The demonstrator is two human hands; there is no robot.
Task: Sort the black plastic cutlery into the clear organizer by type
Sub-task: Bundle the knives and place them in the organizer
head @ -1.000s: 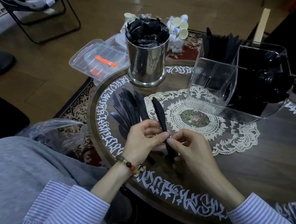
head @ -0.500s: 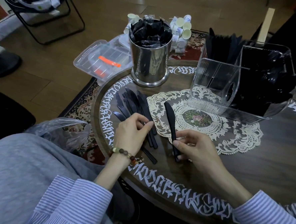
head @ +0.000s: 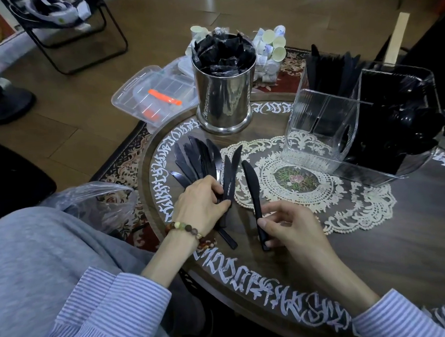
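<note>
Several black plastic knives (head: 197, 159) lie fanned out on the round wooden table (head: 376, 237). My left hand (head: 201, 203) curls over the handles of that fan and pinches one or two of them. A single black knife (head: 253, 192) lies apart to the right, blade pointing away; my right hand (head: 290, 229) pinches its handle between thumb and fingers. The clear organizer (head: 317, 126) stands at the far right. Its near-left compartment looks empty, while black cutlery fills the back one (head: 332, 67) and the right one (head: 395, 121).
A steel canister (head: 223, 98) stuffed with black wrappers stands behind the knives. A lace doily (head: 308, 184) covers the table's middle. On the floor lie a clear lidded box (head: 157, 94) and small cups (head: 271, 48). A plastic bag (head: 101, 201) rests by my lap.
My hands have parted. The right hand set the single knife down on the table and still holds its handle. The left hand moved onto the fanned knives and closed on their handles.
</note>
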